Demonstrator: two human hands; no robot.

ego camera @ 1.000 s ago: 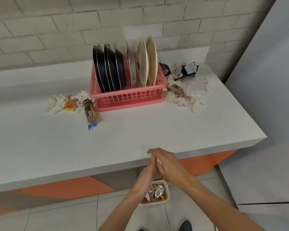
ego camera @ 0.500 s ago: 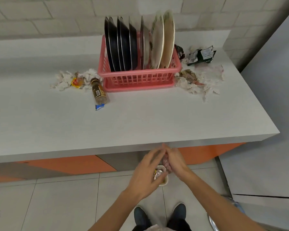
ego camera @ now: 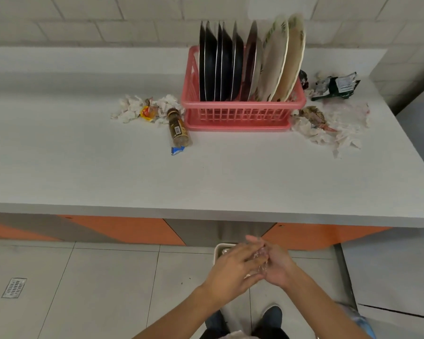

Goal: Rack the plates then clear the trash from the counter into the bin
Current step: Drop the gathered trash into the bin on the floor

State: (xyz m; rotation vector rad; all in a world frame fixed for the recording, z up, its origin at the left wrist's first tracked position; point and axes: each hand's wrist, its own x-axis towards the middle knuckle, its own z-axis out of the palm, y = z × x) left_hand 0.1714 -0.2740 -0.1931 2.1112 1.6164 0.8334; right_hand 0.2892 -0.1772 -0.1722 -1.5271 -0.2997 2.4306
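Nearest, low over the bin (ego camera: pixel 218 248): squeezing a clear wrapper (ego camera: pixel 261 256) between the left hand (ego camera: pixel 230 270), fingers nearly straight across it, and the right hand (ego camera: pixel 278 267), cupped round it, probably to compact it for a clean drop. Farther, on the counter (ego camera: pixel 206 179), left to clear: a bottle (ego camera: pixel 178 128) on its side just left of the pink rack (ego camera: pixel 242 113), tissues (ego camera: pixel 130 108) beside it, more paper scraps (ego camera: pixel 340 130) and a green packet (ego camera: pixel 338 85) to the right. Farthest, plates (ego camera: pixel 230 62) upright on edge in the rack, apparently all racked.

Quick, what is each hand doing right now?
Left hand: open, fingers pressing crumpled plastic.
Right hand: on the same plastic, grip cannot be told.
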